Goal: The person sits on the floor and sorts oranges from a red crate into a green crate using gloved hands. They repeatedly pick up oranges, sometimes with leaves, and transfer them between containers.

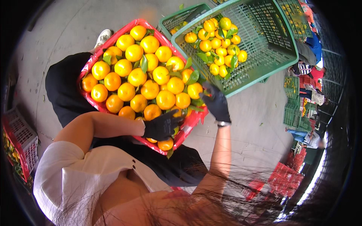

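Before me stands a crate lined with red plastic film (188, 125), full of mandarin oranges (137, 76), some with green leaves. My left hand (161, 125), in a black glove, lies over the fruit near the crate's lower right side; its fingertips are among the mandarins, and whether it grips one cannot be told. My right hand (216, 103), also black-gloved, is at the crate's right corner, fingers apart beside a partly hidden mandarin and leaves. Just above it, a tilted green plastic crate (261, 72) holds smaller mandarins with leaves (221, 50) on its left part.
Another green crate (183, 15) sits behind the tilted one. At the far left is a white crate with red film (25, 138). Stacked green crates (292, 113), red-wrapped crates (284, 179) and several people stand along the right. Grey concrete floor (251, 121) surrounds the crates.
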{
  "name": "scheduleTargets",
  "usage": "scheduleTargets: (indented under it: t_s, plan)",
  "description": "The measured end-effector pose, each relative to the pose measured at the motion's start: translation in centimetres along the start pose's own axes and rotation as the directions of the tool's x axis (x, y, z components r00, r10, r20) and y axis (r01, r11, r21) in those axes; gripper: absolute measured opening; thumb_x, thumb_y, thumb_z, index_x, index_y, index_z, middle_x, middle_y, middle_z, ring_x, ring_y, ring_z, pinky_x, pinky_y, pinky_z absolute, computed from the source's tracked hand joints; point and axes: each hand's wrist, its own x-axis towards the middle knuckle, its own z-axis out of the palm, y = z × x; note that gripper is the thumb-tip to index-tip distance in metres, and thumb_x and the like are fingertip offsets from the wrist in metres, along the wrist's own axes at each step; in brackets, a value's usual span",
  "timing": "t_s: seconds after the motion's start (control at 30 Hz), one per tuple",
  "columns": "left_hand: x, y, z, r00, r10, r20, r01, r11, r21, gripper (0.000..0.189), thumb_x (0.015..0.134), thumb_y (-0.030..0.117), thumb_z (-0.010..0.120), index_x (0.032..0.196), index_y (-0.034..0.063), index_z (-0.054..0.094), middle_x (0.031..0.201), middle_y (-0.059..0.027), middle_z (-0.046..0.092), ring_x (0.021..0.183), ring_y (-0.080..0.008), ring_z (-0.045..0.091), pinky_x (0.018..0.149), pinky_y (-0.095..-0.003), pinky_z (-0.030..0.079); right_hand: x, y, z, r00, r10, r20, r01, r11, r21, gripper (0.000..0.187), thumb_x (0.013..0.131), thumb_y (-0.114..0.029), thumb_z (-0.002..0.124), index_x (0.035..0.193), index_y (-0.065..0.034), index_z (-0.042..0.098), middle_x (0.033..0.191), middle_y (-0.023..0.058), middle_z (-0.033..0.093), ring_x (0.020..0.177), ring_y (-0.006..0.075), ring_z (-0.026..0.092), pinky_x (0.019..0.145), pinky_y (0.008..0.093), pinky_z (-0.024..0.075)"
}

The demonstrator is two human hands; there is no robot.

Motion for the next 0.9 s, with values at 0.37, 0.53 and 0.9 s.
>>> scheduleTargets:
  t_s: [0.37,0.53,0.9]
  plan:
    - [1.8,-2.4,-0.8,0.998,0.001,0.07,0.034,0.87,-0.492,0.093,0.074,0.063,0.055,0.144,0.006,0.034,0.156,-0.0184,0.018,0.146,-0.0311,0.011,0.117,-0.0557,-0.001,27.4,8.5,1.2,0.884,-0.064,-0.463,-0.178,0.869,-0.461,0.075,0.065,-0.046,0.079,0.127,-0.0122,0.053,0.117,0.0159,0.059,0.106,0.0333,0.059,0.087,0.0411,0.049]
    - [1.3,-3.5,-2.8,0.998,-0.029,0.054,0.03,0.999,-0.02,0.063,0.075,0.052,0.058,0.113,0.0013,0.062,0.142,-0.0224,0.042,0.139,-0.0371,0.028,0.117,-0.0554,0.006,7.7,1.4,-2.3,0.983,0.023,-0.18,0.07,0.867,0.494,0.064,0.081,-0.001,0.068,0.138,-0.003,0.04,0.134,0.0095,0.048,0.119,0.0232,0.052,0.104,0.0365,0.0414]
    - [3.0,-2.9,-1.8,0.983,-0.033,-0.182,0.015,0.995,-0.101,0.044,0.073,0.036,0.067,0.102,0.0034,0.065,0.124,-0.0173,0.054,0.128,-0.0338,0.042,0.112,-0.0526,0.026,-15.7,-0.9,7.9,0.92,0.271,0.284,-0.339,0.913,0.226,0.068,0.069,-0.019,0.08,0.129,-0.0061,0.052,0.114,0.0185,0.063,0.105,0.0337,0.061,0.086,0.0387,0.0498]
